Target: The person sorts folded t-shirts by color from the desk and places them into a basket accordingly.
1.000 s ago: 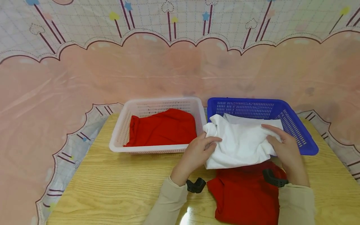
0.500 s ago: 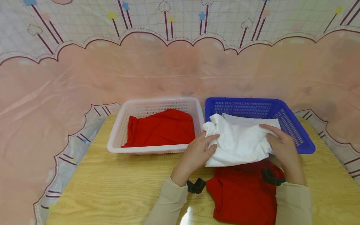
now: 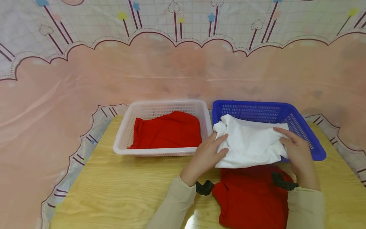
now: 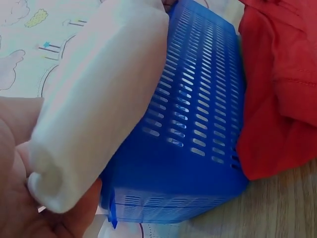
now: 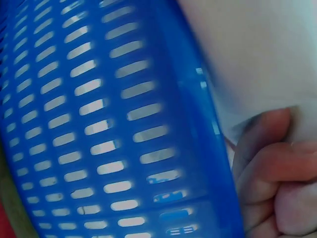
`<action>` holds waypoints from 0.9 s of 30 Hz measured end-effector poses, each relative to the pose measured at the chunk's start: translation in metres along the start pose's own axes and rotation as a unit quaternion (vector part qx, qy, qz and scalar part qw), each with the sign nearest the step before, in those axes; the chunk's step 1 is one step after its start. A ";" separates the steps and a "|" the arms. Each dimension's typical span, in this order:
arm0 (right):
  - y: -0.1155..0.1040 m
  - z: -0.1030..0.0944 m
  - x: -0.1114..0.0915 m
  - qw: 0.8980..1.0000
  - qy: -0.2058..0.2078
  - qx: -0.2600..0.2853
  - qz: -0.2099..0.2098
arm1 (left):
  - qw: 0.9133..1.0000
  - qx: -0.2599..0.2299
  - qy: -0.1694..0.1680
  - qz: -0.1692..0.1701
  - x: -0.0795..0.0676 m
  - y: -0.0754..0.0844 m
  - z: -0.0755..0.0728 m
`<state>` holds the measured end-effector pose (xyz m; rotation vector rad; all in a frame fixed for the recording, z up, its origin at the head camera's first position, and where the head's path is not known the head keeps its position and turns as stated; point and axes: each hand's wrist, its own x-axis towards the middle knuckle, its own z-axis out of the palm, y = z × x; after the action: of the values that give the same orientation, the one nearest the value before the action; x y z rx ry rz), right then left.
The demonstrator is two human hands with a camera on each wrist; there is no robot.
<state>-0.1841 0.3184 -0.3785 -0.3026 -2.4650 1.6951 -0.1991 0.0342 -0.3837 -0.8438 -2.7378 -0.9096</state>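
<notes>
Both hands hold a folded white cloth (image 3: 248, 143) over the front rim of the blue basket (image 3: 246, 111). My left hand (image 3: 207, 154) grips its left end, thumb toward me; in the left wrist view the fingers curl round the thick, rolled edge of the white cloth (image 4: 99, 99). At the other end, my right hand (image 3: 298, 154) pinches the cloth, and the right wrist view has its bent fingers (image 5: 277, 163) beside the basket wall (image 5: 94, 119). Behind the held cloth, a strip of another white cloth (image 3: 281, 126) shows inside the blue basket.
A folded red garment (image 3: 254, 200) lies on the wooden table (image 3: 123, 190) in front of the blue basket, beneath my forearms. To the left stands a white basket (image 3: 154, 152) with a red cloth (image 3: 168, 132) in it. A patterned curtain (image 3: 160, 73) hangs behind.
The held white cloth has shifted slightly farther back over the blue basket, covering more of the white cloth behind it. Both hands keep their grip. The head view has swung slightly.
</notes>
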 end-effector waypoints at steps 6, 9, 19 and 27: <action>-0.001 -0.008 0.004 0.997 0.007 0.070 0.021 | 0.998 -0.056 0.003 -0.018 0.005 0.002 0.004; -0.004 -0.008 0.006 0.995 0.028 0.087 0.032 | 0.996 -0.090 0.006 -0.014 0.006 0.003 0.005; -0.004 -0.011 0.005 0.995 0.032 0.082 0.054 | 0.985 -0.169 -0.046 -0.007 0.027 0.000 0.009; 0.003 -0.009 0.007 0.998 0.031 -0.040 -0.043 | 0.998 -0.022 -0.038 0.049 0.041 0.006 0.019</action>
<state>-0.1883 0.3288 -0.3780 -0.2496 -2.4670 1.5337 -0.2293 0.0686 -0.3835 -1.0325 -2.7213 -0.9394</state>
